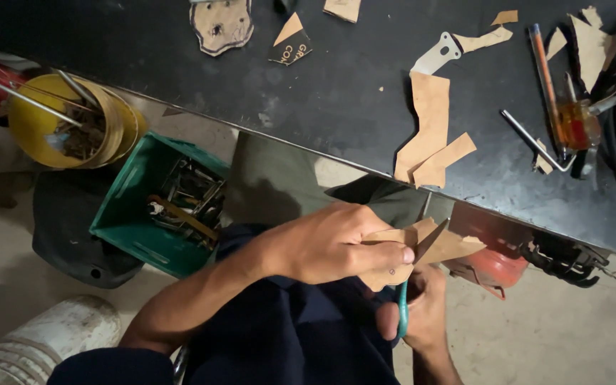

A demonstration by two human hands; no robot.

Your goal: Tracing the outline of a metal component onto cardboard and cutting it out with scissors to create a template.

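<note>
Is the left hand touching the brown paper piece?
Touching. The head view shows the left hand pinching the brown paper piece, its thumb lying flat across the sheet's near edge.

I see my left hand [329,242] holding a paper piece [422,246] above my right hand [422,314] near the table [351,93], with paper scraps [429,128] on the table and a bin [155,207] of tools at left.

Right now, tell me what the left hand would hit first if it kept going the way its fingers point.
The left hand points rightward, its fingers already on the brown cardboard piece. Beyond that, the red object under the table edge looks next, though depth is unclear.
</note>
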